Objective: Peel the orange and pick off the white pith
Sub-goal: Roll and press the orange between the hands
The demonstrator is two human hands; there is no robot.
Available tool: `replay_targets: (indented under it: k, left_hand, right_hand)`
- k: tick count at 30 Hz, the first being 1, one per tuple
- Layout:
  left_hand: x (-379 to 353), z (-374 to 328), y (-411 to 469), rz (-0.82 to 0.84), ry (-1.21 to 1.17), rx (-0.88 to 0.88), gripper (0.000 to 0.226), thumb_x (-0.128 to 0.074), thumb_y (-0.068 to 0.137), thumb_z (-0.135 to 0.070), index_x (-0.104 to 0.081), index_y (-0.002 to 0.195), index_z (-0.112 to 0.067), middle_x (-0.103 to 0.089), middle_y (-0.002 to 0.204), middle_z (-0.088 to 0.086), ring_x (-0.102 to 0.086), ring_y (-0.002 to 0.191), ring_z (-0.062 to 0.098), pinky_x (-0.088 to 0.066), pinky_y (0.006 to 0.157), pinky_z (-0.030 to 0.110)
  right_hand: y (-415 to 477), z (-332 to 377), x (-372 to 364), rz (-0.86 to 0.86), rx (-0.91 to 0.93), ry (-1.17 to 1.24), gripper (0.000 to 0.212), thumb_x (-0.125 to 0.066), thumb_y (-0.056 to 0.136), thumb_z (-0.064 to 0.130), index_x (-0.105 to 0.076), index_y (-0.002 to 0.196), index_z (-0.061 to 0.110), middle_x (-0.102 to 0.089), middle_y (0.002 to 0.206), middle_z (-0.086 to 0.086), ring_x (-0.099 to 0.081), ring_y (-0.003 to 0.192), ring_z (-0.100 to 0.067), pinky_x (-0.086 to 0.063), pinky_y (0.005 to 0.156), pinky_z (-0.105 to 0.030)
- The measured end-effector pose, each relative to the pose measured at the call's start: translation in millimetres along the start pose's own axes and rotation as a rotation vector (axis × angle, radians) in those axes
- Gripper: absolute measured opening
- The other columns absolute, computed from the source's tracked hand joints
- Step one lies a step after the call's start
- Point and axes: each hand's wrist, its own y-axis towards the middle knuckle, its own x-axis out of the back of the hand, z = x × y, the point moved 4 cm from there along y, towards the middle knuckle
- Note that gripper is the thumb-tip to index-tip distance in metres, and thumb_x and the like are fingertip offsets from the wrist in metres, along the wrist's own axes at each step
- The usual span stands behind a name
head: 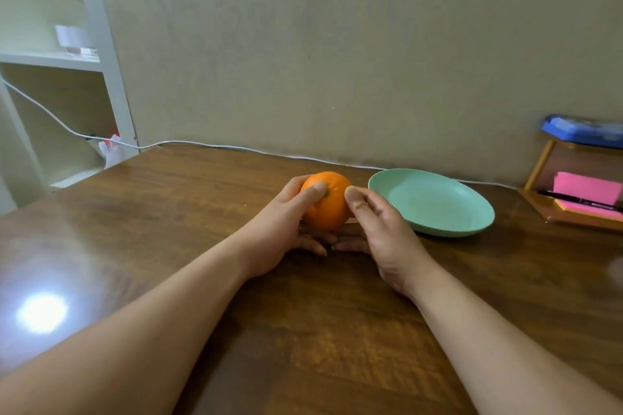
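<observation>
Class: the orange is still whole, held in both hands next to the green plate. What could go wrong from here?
1. The left hand presses its thumb by the stem of the orange; digging too hard could burst the flesh and squirt juice.
2. The orange is held over the table, beside the plate, so peel may land on the wood.
3. If the right hand loosens its grip, the round fruit could roll.

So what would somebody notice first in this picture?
The bright orange in the middle of the brown wooden table stands out first, unpeeled and held between the left hand and the right hand. Just to its right lies an empty mint-green plate. At the far right edge sits a pink pad of sticky notes.
</observation>
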Motion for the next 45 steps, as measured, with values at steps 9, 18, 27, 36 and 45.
replay_targets:
  k: [9, 18, 27, 36, 45]
  left_hand:
    - [5, -1, -1, 0.065, 0.395, -0.100, 0.085, -0.083, 0.084, -0.038, -0.036, 0.153, -0.052, -0.052, 0.148, -0.002, -0.066, 0.126, 0.023, -0.056, 0.109, 0.041]
    - [8, -1, 0, 0.131, -0.180, 0.034, 0.056, -0.077, 0.094, -0.034, -0.057, 0.146, -0.029, -0.054, 0.148, 0.019, -0.071, 0.122, 0.042, -0.059, 0.102, 0.053]
    - [6, 2, 1, 0.148, -0.151, 0.040, 0.054, -0.077, 0.090, -0.029, -0.060, 0.141, -0.034, -0.052, 0.148, 0.016, -0.070, 0.123, 0.042, -0.061, 0.097, 0.049]
    - [14, 3, 2, 0.158, 0.015, 0.032, 0.065, -0.083, 0.078, -0.048, -0.061, 0.139, -0.042, -0.053, 0.148, 0.013, -0.065, 0.127, 0.043, -0.058, 0.104, 0.057]
    - [9, 3, 0, 0.104, 0.031, 0.028, 0.053, -0.071, 0.084, -0.037, -0.060, 0.136, -0.039, -0.050, 0.145, 0.015, -0.065, 0.124, 0.042, -0.062, 0.099, 0.056]
  right_hand:
    - [-6, 10, 4, 0.083, 0.074, -0.046, 0.072, -0.086, 0.076, 0.050, -0.049, 0.139, 0.052, -0.054, 0.142, 0.011, -0.064, 0.124, -0.020, -0.061, 0.100, -0.042]
    - [-11, 18, 4, 0.119, 0.222, -0.408, 0.089, -0.088, 0.082, 0.043, -0.029, 0.147, 0.061, -0.038, 0.152, 0.022, -0.054, 0.128, -0.007, -0.052, 0.096, -0.019]
    - [-18, 19, 0, 0.124, 0.221, -0.437, 0.084, -0.088, 0.083, 0.040, -0.038, 0.147, 0.061, -0.040, 0.139, 0.036, -0.054, 0.118, 0.008, -0.052, 0.085, -0.007]
    - [-19, 19, -2, 0.149, 0.205, -0.510, 0.084, -0.088, 0.083, 0.045, -0.035, 0.146, 0.066, -0.041, 0.146, 0.029, -0.053, 0.123, 0.001, -0.051, 0.093, -0.016]
    - [-18, 23, -5, 0.133, 0.245, -0.549, 0.085, -0.091, 0.082, 0.042, -0.039, 0.147, 0.060, -0.047, 0.143, 0.027, -0.055, 0.124, 0.000, -0.053, 0.099, -0.023]
